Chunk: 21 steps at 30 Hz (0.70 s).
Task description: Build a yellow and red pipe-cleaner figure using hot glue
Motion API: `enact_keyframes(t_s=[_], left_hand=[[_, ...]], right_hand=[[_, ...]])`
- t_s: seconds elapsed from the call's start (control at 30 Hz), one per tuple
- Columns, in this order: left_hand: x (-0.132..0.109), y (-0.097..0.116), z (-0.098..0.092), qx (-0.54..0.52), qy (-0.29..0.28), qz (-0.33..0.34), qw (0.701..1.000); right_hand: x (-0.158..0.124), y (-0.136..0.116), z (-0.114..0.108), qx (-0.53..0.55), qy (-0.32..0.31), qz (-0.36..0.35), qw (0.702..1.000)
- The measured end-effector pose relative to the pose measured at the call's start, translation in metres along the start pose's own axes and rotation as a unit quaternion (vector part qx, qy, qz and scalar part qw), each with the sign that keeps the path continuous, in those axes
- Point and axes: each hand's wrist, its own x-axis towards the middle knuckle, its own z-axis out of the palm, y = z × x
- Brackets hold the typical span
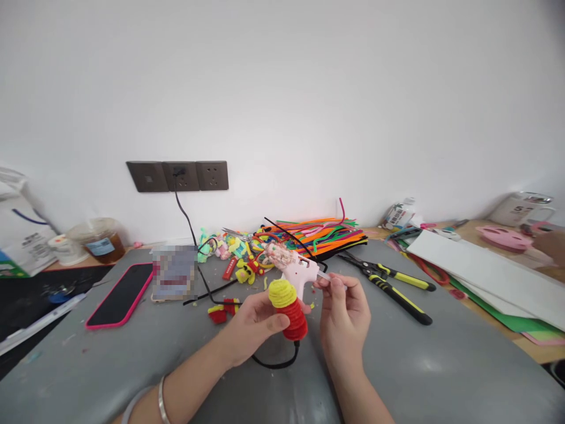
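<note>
- Biggest thing here is the smooth, slightly glossy grey mat (419, 347) over my table. Slick enough, I reckon, that a round thing could roll if set down carelessly.
- Behind my hands sits a heap of chenille stems (329, 235), thin and fuzzy, lots of orange. Stray glue would probably mat that fluff.
- My left hand (253, 327) is curled round a red-and-yellow cylinder (291, 306), up against the handle of a glue gun (295, 272). Can't tell exactly what the hidden fingers grip.
- My right hand (344, 312) is apart from the left, pinching a glue stick (324, 275) behind the gun.
- Pliers (369, 271) lie off to my right, long yellow-and-black handles.
- The gun's in the middle, over the mat: pale pink, looks like hard plastic, patterned front pointing left. No clue if it's hot; if it is, a slip could mean a burn. The black cord (282, 366) loops below, so a snag could yank it.
- Cylinder's plush and ridged, yellow on top, red below. Squeezing too hard might squash it.
- Smallest: the stick, slim and whitish. Pushing crooked could bend or jam it.
</note>
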Motion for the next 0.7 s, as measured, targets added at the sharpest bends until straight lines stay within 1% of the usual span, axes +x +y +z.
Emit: enact_keyframes(t_s=[0.13, 0.2, 0.3, 0.4, 0.53, 0.7], left_hand=[[-0.001, 0.002, 0.0, 0.0, 0.012, 0.02, 1.0], [-0.002, 0.004, -0.001, 0.034, 0.015, 0.033, 0.999], [-0.003, 0.008, -0.002, 0.109, -0.01, 0.036, 0.993], [-0.004, 0.014, -0.002, 0.169, -0.031, 0.024, 0.985], [-0.006, 0.02, -0.003, 0.23, -0.033, 0.028, 0.972], [-0.007, 0.021, -0.004, 0.277, -0.029, 0.014, 0.96]], right_hand=[[-0.005, 0.0, 0.0, -0.021, -0.03, -0.012, 0.999], [-0.007, -0.001, 0.001, -0.039, -0.045, -0.023, 0.998], [-0.007, -0.005, 0.002, -0.065, -0.056, -0.043, 0.995], [-0.008, -0.01, 0.003, -0.078, -0.063, -0.043, 0.994], [-0.008, -0.01, 0.004, -0.053, -0.085, -0.014, 0.995], [-0.009, -0.004, 0.005, 0.033, -0.11, 0.047, 0.992]])
